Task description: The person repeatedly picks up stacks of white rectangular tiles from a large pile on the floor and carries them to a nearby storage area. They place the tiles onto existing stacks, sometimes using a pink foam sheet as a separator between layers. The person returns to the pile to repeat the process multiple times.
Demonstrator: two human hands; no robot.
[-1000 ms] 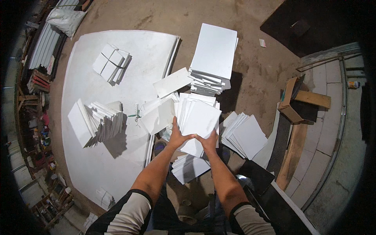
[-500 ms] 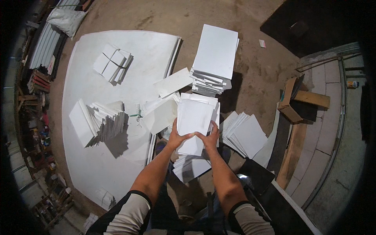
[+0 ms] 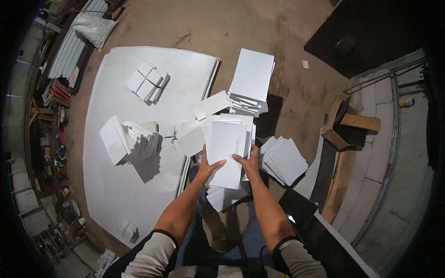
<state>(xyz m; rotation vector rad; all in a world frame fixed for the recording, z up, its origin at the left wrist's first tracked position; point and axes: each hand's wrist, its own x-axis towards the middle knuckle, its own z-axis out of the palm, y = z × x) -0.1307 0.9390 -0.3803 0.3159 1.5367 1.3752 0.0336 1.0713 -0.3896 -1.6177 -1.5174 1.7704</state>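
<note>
Both my hands clasp a stack of white rectangular boards (image 3: 225, 148) in front of me. My left hand (image 3: 207, 166) grips its left edge, thumb lying on the top board. Along the right edge, my right hand (image 3: 247, 162) holds on the same way; the fingers under the stack are hidden. Just beyond it stands a taller pile of white boards (image 3: 252, 74). Fanned white boards (image 3: 286, 162) lean to the right of my right hand. Below the held stack lie more white boards (image 3: 225, 198), partly covered by it.
At left lies a broad stack of large white sheets (image 3: 116, 185). On it sit a strapped bundle (image 3: 147, 83), a slanting row of boards (image 3: 132, 139) and a green tie (image 3: 173, 133). An open cardboard box (image 3: 334, 129) stands at right, near a black panel (image 3: 371, 34) farther back.
The view has shifted slightly. My thumbs, nearly touching before, are now farther apart, and the top boards in my hands sit more evenly lined up. Both hands keep their hold.
</note>
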